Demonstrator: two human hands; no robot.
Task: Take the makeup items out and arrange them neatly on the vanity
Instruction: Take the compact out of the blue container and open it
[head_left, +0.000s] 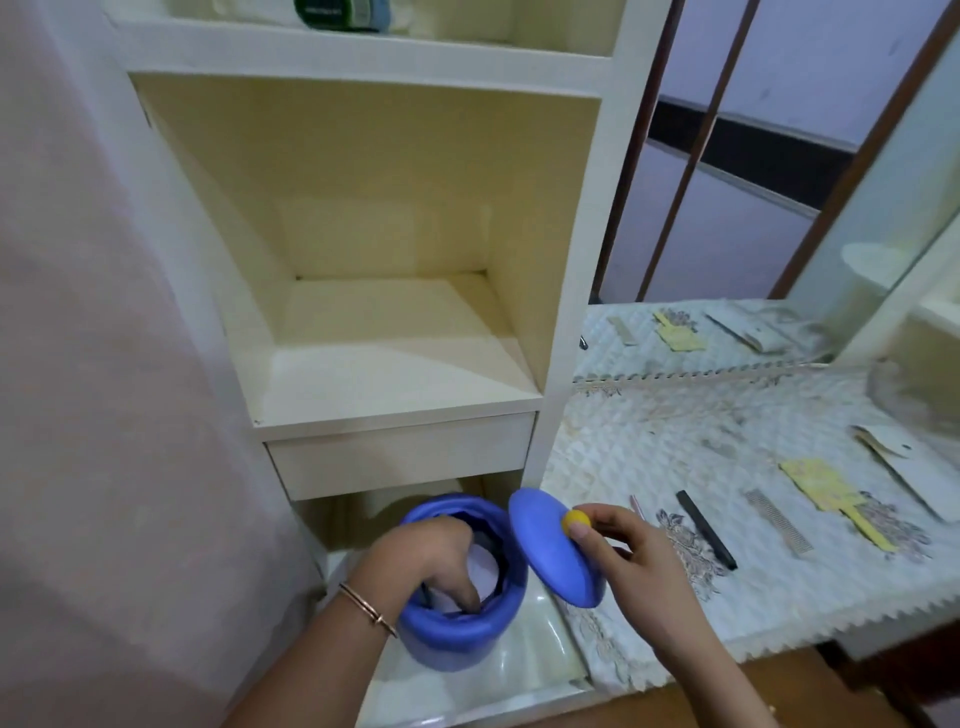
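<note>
Fingers (465, 587) of the left hand (426, 558) were curled down inside the round blue plastic container (457, 639), their tips buried among white and dark contents; whether anything was pinched could not be told. Thumb and fingertips (579, 530) of the right hand (631, 553) were pressed around the small yellow knob (574, 518) of the blue domed lid (548, 551), which was held tilted, clear of the container and just to its right. A thin metal bangle (366, 608) was worn on the left wrist. The container was set on a low pale shelf (519, 654) beneath the cream cabinet's shallow drawer (400, 457). Makeup items inside were hidden; they were judged small, light and rigid, best taken by their narrow bodies one at a time. On the quilted patterned vanity cloth (675, 431) to the right, a black comb (706, 530), a grey metal comb (776, 522) and a yellow card (826, 488) were laid apart.
</note>
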